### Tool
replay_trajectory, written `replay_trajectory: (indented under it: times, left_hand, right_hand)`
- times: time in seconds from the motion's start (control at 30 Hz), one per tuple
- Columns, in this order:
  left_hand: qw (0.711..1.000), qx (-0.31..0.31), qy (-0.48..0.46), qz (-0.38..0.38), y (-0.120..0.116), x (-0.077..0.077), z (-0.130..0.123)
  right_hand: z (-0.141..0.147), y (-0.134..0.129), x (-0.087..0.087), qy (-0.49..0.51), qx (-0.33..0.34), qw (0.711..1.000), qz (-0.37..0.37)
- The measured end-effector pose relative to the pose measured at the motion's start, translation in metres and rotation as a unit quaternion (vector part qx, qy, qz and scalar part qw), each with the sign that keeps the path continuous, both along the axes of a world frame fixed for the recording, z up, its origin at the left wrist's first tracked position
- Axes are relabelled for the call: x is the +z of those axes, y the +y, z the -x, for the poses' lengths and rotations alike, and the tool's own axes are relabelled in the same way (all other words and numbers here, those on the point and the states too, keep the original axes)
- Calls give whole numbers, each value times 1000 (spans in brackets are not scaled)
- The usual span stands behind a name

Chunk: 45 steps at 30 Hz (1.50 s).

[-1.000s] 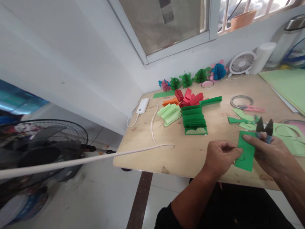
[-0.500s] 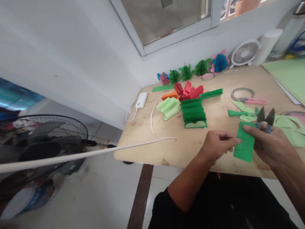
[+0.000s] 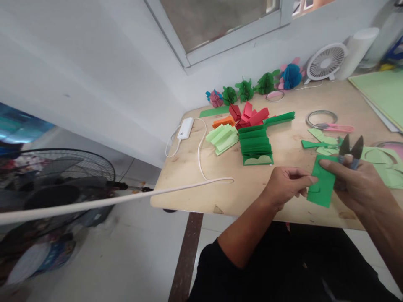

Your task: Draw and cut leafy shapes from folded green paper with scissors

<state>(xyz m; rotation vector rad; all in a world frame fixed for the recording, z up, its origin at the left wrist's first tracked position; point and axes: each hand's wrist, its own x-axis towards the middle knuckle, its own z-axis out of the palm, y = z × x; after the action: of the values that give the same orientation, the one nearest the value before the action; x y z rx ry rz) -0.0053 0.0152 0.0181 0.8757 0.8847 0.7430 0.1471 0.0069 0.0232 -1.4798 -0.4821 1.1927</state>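
Observation:
A green folded paper piece is held upright over the front right of the table. My left hand is closed, its thumb and forefinger pinching the paper's left edge. My right hand grips the same paper from the right, thumb lying on its face. Tucked in that hand is also a pair of snips, two dark pointed blades spread and pointing away. A faint line or slit marks the lower part of the paper. Left of my hands lies an accordion-folded dark green paper stack with a pale scalloped shape at its front.
Red folded strips, light green folded paper and pale green scraps lie around. Several paper ornaments line the wall near a small white fan. A white cable crosses the table's left edge. A tape ring lies behind the snips.
The view has shifted slightly, so the hands and paper sit a little higher in the picture. Both hands keep the same hold on the green paper.

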Motion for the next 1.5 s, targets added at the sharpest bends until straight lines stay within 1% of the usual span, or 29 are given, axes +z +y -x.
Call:
replay_trajectory:
  times: [0.17, 0.3, 0.47, 0.57, 0.7, 0.87, 0.97, 1.23, 1.37, 1.5]
  left_hand:
    - [1000, 4, 15, 1, 0, 3, 0]
    - [1000, 3, 10, -4, 0, 5, 1]
    - [1000, 13, 20, -13, 0, 5, 0]
    - [999, 41, 11, -15, 1, 4, 0]
    - [994, 101, -24, -22, 4, 3, 0]
    - [985, 167, -46, -15, 7, 4, -4]
    - [979, 196, -52, -12, 7, 6, -7]
    - [972, 221, -77, -5, 7, 10, -11]
    - [969, 232, -86, 3, 7, 9, -14]
    - [970, 229, -86, 10, 8, 8, -15]
  right_hand:
    - [0, 0, 0, -5, -3, 1000, 4]
    - [-1, 0, -1, -6, -9, 1000, 1]
    - [1, 2, 1, -2, -1, 1000, -11]
    - [1, 2, 1, 5, 6, 1000, -26]
    - [0, -2, -2, 11, 33, 999, -42]
    - [3, -11, -10, -13, 42, 998, -36]
    - [6, -13, -10, -35, 44, 998, -29]
    - [9, -16, -1, -92, 24, 995, 4]
    - [10, -17, -2, -100, 15, 995, 11]
    - [10, -17, -5, -95, 8, 995, 11]
